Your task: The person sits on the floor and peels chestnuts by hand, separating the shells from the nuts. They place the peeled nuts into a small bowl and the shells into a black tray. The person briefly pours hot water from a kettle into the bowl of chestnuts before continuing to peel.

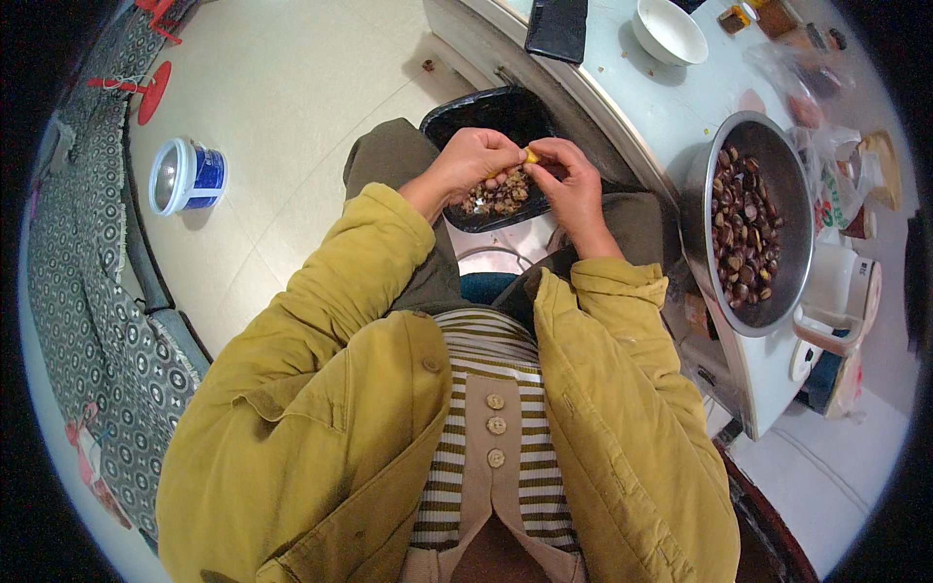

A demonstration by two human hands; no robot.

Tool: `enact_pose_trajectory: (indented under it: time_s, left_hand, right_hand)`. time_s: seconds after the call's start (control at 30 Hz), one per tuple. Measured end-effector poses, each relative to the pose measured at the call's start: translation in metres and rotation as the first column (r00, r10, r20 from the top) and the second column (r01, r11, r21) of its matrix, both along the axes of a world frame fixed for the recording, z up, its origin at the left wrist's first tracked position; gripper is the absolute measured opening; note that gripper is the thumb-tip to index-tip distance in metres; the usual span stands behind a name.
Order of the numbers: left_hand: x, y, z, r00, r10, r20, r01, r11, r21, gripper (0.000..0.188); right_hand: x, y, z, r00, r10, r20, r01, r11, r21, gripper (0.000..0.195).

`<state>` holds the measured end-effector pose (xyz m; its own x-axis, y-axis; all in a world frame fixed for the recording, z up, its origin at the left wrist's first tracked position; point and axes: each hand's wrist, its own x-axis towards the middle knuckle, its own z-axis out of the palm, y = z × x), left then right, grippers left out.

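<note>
My left hand [474,159] and my right hand [572,175] meet fingertip to fingertip, pinching a small yellow peeled chestnut [531,156] between them. Fingers cover most of it. Directly below them is a black-lined waste bin [466,109], standing between my knees. Shell and skin scraps [503,195] lie inside the bin. To the right, a large stainless steel basin [697,218] holds many brown chestnuts [743,233], some showing yellow flesh.
A pale tabletop [619,91] on my right bears a black phone-like slab [557,30], a white bowl [670,33], plastic bags [831,171] and a white plastic container [838,291]. A white-and-blue bucket [188,177] and a red stool-like object [154,93] are on the left.
</note>
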<state>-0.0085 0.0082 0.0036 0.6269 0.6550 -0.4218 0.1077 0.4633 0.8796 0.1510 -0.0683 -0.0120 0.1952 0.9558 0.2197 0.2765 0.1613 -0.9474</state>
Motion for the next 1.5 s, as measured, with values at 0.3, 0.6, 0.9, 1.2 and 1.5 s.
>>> enact_pose_trajectory:
  time_s: [0.3,0.6,0.9,1.2,1.5]
  left_hand:
    - [-0.0005,-0.0015,0.0034,0.999,0.038,0.024,-0.037,0.999,-0.034,0.014]
    - [0.0002,-0.0007,-0.0002,0.998,0.035,0.043,-0.033,0.998,-0.05,0.014]
    - [0.0008,-0.0013,-0.0021,0.998,0.006,0.069,-0.004,1.0,-0.015,0.015]
    - [0.0025,-0.0014,0.0024,0.998,0.051,0.044,-0.049,0.998,-0.048,0.016]
    - [0.0012,-0.0017,-0.0049,0.995,-0.009,-0.101,0.031,0.976,0.217,0.01]
  right_hand:
    - [-0.0021,-0.0022,0.0033,0.996,-0.021,-0.081,0.02,1.0,-0.005,0.023]
    - [-0.0014,-0.0026,0.004,0.996,-0.019,-0.084,0.021,0.999,0.025,0.024]
    - [-0.0008,-0.0035,0.0072,1.0,-0.019,-0.008,0.019,0.999,0.051,0.024]
    - [0.0001,-0.0016,0.0025,0.996,-0.045,-0.072,0.047,0.998,0.033,0.022]
    - [-0.0002,-0.003,0.006,0.995,-0.027,0.094,0.021,0.998,0.055,0.026]
